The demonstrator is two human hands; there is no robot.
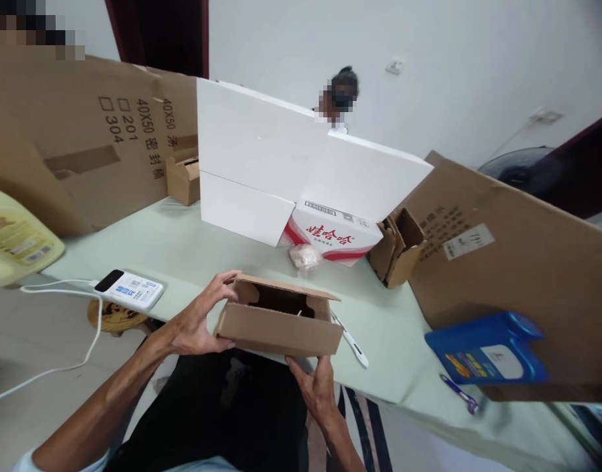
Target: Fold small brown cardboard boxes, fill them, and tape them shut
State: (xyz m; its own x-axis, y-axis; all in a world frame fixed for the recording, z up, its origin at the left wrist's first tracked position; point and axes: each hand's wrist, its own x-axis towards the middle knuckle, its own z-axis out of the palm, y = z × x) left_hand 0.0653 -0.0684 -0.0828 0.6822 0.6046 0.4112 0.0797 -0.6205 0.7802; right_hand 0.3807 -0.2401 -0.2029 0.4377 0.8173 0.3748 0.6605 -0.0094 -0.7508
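Pale table (183,249) | small carton (281,324) open, inside dark | left hand (195,324) grips its end | right hand (318,387) holds its underside

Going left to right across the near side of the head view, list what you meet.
yellow bottle → white power bank → left hand → small cardboard box → white pen-like tool → blue container. The right hand holds the box from below, overlapping it, so it is left out.

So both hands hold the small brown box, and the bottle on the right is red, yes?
Not quite. The head view shows that the bottle on the right is blue, not red. The left hand and right hand do both hold the box.
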